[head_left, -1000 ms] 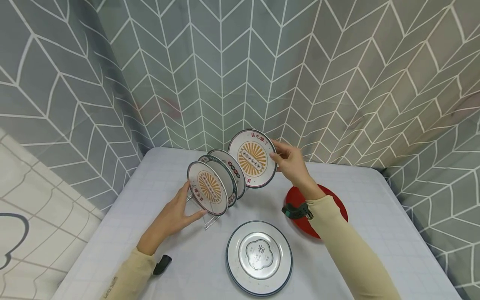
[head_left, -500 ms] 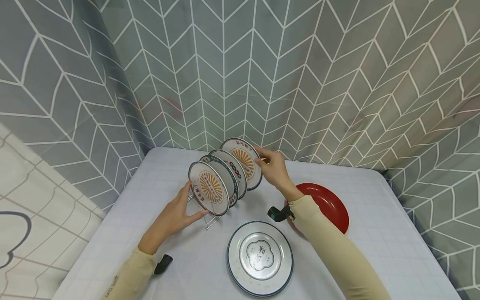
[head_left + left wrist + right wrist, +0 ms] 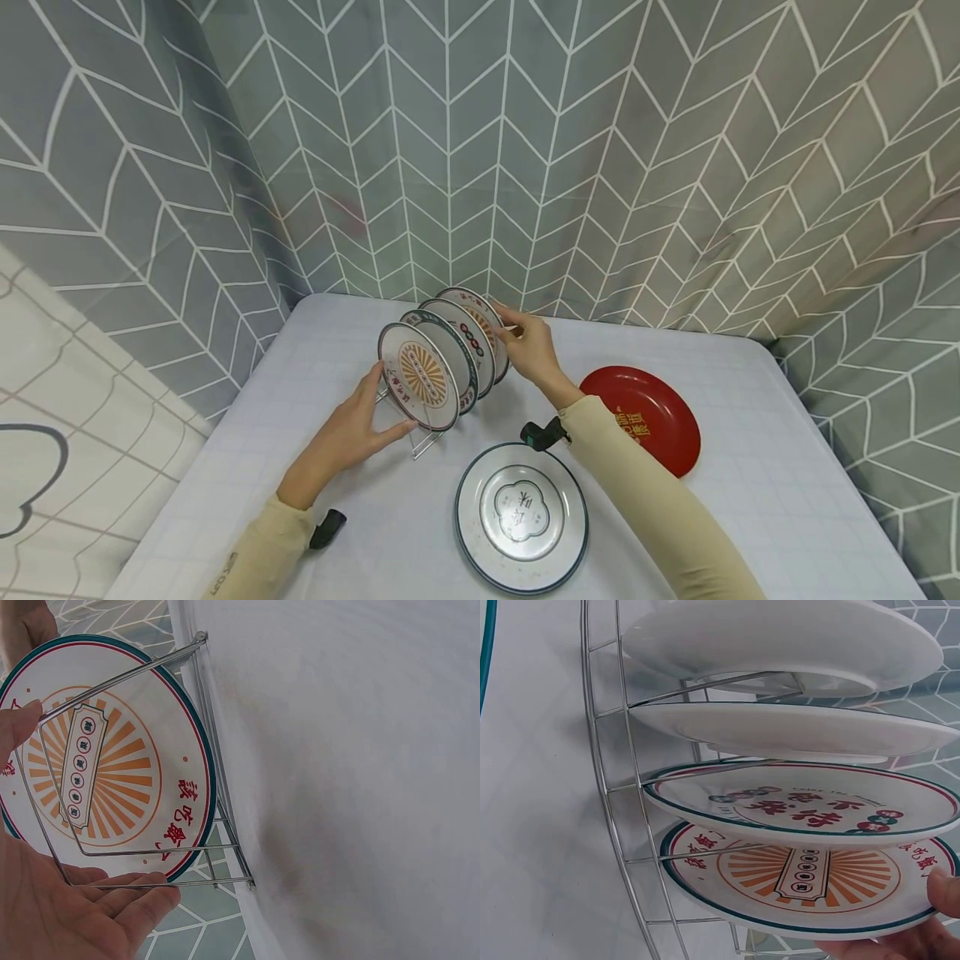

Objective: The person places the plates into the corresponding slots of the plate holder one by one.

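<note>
A wire rack holds several white patterned plates upright in a row. The left hand grips the rack's near end beside the front plate; in the left wrist view the hand has its thumb and fingers around the wires. At the back of the row, the right hand pinches the rim of the rearmost plate, which has an orange ray pattern. In the right wrist view that plate sits among the wires, thumb on its face and fingers underneath.
A red plate lies on the table right of the rack, partly behind the right sleeve. Nearer the front is a face-down metallic-looking plate with a blue rim. A patterned curtain hangs behind the table.
The right hand has moved left and slightly down with its plate, from apart at the right to close behind the others. More of the red plate shows. The left hand has stayed put.
</note>
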`<action>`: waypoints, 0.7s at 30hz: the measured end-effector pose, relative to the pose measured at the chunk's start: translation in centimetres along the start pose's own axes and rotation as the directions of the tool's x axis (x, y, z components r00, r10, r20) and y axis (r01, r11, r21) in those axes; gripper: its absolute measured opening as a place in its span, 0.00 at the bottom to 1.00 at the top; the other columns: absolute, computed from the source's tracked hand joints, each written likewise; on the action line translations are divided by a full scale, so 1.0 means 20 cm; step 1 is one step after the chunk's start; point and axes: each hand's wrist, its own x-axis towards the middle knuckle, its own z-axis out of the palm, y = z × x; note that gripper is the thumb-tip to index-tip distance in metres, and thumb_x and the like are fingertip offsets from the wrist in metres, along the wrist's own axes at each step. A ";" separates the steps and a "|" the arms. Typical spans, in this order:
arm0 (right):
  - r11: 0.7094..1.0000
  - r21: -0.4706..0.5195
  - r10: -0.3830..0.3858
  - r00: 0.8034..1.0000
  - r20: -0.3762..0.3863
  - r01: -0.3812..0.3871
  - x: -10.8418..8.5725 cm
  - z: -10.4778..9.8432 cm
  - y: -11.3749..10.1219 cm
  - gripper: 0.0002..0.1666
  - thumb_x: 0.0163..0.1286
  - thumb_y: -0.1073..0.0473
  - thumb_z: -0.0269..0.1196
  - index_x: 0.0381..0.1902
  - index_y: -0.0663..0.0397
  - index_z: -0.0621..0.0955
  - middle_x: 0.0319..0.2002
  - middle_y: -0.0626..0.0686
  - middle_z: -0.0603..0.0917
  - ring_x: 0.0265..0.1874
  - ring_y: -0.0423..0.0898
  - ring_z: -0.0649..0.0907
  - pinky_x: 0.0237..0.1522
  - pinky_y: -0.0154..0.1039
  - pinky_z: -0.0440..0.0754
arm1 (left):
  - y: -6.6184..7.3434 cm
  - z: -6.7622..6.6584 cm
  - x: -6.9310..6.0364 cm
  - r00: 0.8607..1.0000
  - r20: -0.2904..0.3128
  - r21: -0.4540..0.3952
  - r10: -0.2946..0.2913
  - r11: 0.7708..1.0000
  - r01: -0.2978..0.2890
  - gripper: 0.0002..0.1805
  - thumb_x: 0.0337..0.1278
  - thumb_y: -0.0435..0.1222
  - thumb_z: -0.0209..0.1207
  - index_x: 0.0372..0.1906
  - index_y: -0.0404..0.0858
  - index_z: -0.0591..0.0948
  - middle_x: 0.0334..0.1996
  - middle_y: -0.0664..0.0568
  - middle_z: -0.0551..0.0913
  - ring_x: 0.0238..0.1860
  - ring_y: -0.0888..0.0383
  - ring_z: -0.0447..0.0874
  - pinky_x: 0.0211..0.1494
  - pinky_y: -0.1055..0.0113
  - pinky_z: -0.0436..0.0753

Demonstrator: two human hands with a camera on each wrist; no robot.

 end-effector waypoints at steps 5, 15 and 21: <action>1.000 -0.017 -0.008 1.000 -0.003 0.008 0.00 0.01 0.01 0.25 0.70 0.65 0.60 0.64 0.45 0.78 0.49 0.59 0.84 0.40 0.52 0.85 0.28 0.32 0.79 | 0.00 0.00 0.00 1.000 0.000 -0.003 0.004 1.000 -0.004 0.62 0.53 0.62 0.63 0.77 0.33 0.42 0.76 0.33 0.52 0.74 0.35 0.56 0.70 0.38 0.65; 0.999 -0.024 -0.044 0.998 0.047 0.045 0.00 -0.04 0.00 0.26 0.71 0.62 0.61 0.66 0.52 0.75 0.54 0.61 0.83 0.50 0.56 0.84 0.47 0.45 0.85 | -0.01 0.00 0.00 1.000 0.012 -0.001 0.000 1.000 0.000 0.62 0.53 0.63 0.62 0.77 0.32 0.42 0.76 0.33 0.51 0.74 0.35 0.56 0.71 0.40 0.65; 0.996 -0.006 -0.087 0.995 0.057 0.088 -0.07 -0.13 -0.06 0.24 0.71 0.59 0.62 0.63 0.54 0.76 0.58 0.57 0.82 0.56 0.55 0.81 0.58 0.55 0.80 | 0.00 -0.01 0.00 1.000 0.011 -0.001 0.002 1.000 -0.002 0.63 0.52 0.63 0.63 0.77 0.32 0.42 0.76 0.33 0.51 0.74 0.36 0.56 0.72 0.40 0.64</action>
